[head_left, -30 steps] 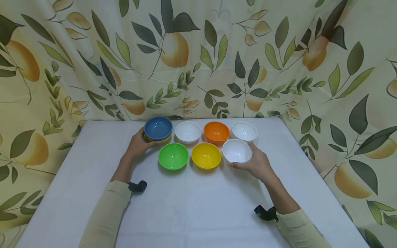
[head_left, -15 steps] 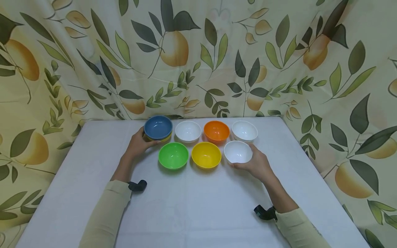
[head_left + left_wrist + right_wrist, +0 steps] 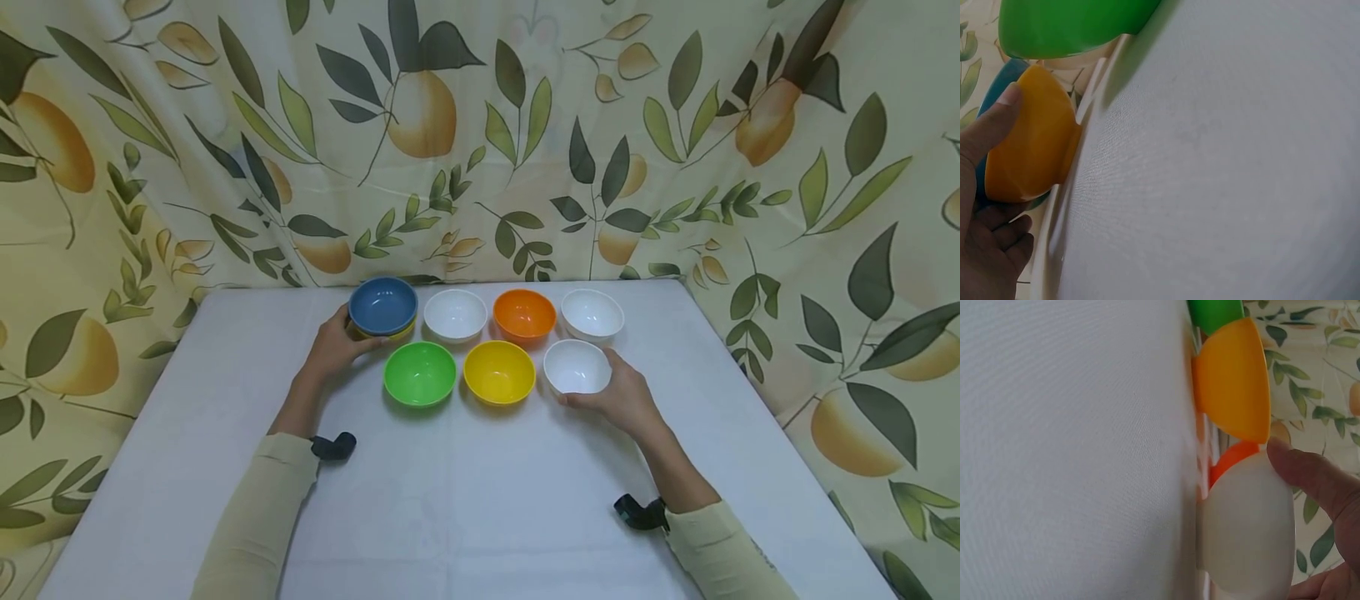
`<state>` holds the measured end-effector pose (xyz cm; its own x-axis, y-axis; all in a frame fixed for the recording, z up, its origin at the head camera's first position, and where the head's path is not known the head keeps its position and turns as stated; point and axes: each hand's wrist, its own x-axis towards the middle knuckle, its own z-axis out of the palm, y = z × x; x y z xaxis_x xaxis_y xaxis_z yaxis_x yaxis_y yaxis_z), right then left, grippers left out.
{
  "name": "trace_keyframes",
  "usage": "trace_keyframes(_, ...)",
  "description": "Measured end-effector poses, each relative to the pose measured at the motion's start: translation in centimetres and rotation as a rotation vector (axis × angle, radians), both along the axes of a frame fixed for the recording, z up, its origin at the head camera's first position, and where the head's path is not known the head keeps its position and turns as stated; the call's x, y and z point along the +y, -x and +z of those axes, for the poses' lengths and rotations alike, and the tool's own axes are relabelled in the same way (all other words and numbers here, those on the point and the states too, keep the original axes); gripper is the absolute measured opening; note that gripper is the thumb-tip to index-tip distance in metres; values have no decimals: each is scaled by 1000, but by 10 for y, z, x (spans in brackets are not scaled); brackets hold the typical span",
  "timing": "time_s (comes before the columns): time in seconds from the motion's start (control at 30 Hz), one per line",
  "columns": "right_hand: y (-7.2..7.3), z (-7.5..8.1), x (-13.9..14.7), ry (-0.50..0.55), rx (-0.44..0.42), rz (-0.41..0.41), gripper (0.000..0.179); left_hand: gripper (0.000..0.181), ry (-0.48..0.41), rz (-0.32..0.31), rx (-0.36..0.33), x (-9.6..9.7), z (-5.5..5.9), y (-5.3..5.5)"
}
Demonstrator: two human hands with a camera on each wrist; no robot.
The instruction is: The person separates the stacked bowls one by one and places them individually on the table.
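At the back left of the table, my left hand (image 3: 333,346) holds a blue bowl (image 3: 382,307) set in a yellow bowl (image 3: 1035,137). Its thumb lies against the yellow bowl's side near the rim, with the fingers around the far side. Toward the right, a white bowl (image 3: 576,368) sits upright in the grip of my right hand (image 3: 622,396). The right wrist view shows that thumb at the rim, with the bowl's foot close to the tabletop. Beside it in the front row are another yellow bowl (image 3: 498,373) and a green bowl (image 3: 420,375).
Behind the front row stand a white bowl (image 3: 455,317), an orange bowl (image 3: 524,315) and another white bowl (image 3: 592,315). A white cloth covers the table (image 3: 450,500). A fruit-patterned curtain (image 3: 480,167) hangs right behind its back edge.
The white bowl in my right hand has shifted slightly right, away from the yellow bowl beside it. My left hand stays on the blue and yellow bowls.
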<state>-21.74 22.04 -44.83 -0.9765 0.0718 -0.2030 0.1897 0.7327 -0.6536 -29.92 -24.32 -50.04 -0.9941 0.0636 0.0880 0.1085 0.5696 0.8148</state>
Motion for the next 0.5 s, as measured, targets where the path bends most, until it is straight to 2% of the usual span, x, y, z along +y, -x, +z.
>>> trace_keyframes(0.23,1,1,-1,-20,-3,-7,121,108,4,-5,-5,0,1,1)
trace_keyframes(0.5,0,0,1,-21,7,9,116,108,5,-3,1,0,1,1)
